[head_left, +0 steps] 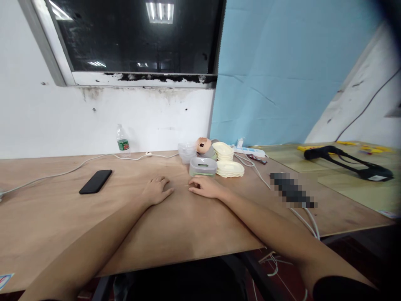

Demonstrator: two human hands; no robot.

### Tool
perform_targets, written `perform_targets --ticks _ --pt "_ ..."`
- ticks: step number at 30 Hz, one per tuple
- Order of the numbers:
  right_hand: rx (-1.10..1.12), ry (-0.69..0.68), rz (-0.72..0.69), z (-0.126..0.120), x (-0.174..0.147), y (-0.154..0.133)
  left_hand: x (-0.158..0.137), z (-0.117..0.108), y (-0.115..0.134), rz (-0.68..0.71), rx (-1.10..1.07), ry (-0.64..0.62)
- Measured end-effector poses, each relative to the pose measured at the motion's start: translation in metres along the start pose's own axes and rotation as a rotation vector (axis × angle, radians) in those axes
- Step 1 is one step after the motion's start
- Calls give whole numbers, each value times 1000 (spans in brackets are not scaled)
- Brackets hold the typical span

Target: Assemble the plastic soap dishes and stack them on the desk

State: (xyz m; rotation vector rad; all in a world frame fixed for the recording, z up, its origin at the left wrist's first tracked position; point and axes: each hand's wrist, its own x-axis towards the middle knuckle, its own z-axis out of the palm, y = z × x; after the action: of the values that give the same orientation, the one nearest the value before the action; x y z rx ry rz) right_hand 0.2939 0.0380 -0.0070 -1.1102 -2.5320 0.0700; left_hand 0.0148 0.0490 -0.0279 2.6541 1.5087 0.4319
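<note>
Your left hand lies palm down on the plywood table, fingers loosely curled and holding nothing. Your right hand rests flat beside it, fingers stretched toward the left, also empty; the two are near each other but not touching. Just beyond your right fingertips, toward the table's far edge, sits the grey-lidded box, apart from the hand. To work well from here, I'd judge it best to keep both wrists low and reach for the box with your right hand, gripping it by its two long sides, since the stacks of cream moulded pieces crowd its right side and would tip easily. Behind the box stand clear plastic cups and a small tan part (too small to identify).

Further left lies a black phone, well apart from your left hand, with a white cable running along the far edge past a water bottle.
</note>
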Motion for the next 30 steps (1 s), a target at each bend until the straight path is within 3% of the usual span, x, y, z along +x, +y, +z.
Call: perform_targets --ticks 6,9,11,13,16,18,20,25,30 --pt "7 8 71 -4 -2 8 0 3 -3 20 -37 39" --pt "19 45 28 -5 -3 10 1 5 -5 22 -48 35" --pt "2 155 -15 -9 -3 10 1 5 -6 21 -48 31" --pt "-29 356 13 -17 -4 13 1 4 -5 21 -44 27" --pt "-64 670 213 -35 -11 31 0 2 -3 20 -31 19" --pt "-97 763 358 -47 -20 51 0 0 -2 16 -19 10" --pt "-153 725 450 -55 -32 77 0 -1 -1 14 -10 0" --pt "-297 387 560 -56 -57 131 0 0 -2 31 -10 8" --pt "-277 258 608 -47 -61 145 0 2 -4 34 -42 25"
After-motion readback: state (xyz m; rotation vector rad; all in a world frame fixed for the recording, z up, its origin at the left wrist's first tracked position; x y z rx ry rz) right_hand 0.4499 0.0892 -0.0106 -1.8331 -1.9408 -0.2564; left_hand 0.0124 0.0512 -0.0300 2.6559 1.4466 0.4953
